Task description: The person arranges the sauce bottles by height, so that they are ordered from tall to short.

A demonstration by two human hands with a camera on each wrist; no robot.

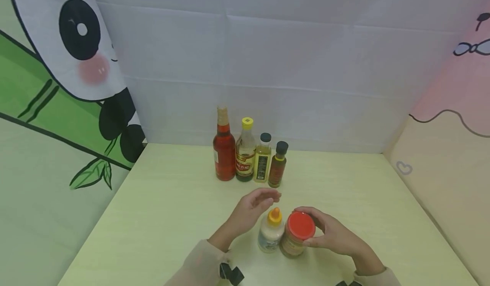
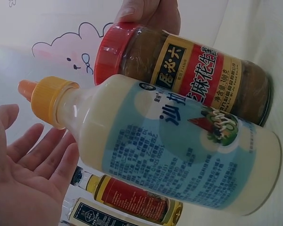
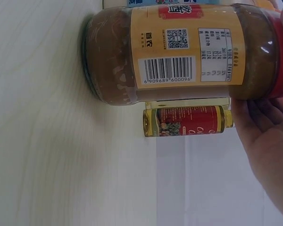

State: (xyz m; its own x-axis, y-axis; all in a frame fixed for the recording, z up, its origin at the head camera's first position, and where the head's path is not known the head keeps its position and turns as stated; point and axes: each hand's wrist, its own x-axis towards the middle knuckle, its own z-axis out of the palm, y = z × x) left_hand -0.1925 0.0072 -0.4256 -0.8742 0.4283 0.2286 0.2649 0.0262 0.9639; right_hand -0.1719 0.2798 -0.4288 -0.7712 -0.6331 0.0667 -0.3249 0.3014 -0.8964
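My right hand (image 1: 331,233) grips a glass jar of sesame peanut butter (image 1: 294,245) around its red lid, with fingers behind and thumb in front. The jar stands upright beside a squeeze bottle of salad dressing (image 1: 270,236) with a yellow-orange nozzle cap; the two look to be touching. My left hand (image 1: 249,211) is held at the bottle's left, fingers extended behind its cap and holding nothing. In the left wrist view, a gap shows between that hand (image 2: 33,165) and the dressing bottle (image 2: 179,146). The right wrist view shows the jar's barcode label (image 3: 188,52) up close.
Behind the hands, a row of bottles stands on the pale table (image 1: 153,218): a tall red-liquid bottle (image 1: 224,156), a yellow-capped bottle (image 1: 245,158), an oil bottle (image 1: 262,162) and a small dark-capped bottle (image 1: 277,169). A white backdrop (image 1: 287,65) rises behind them.
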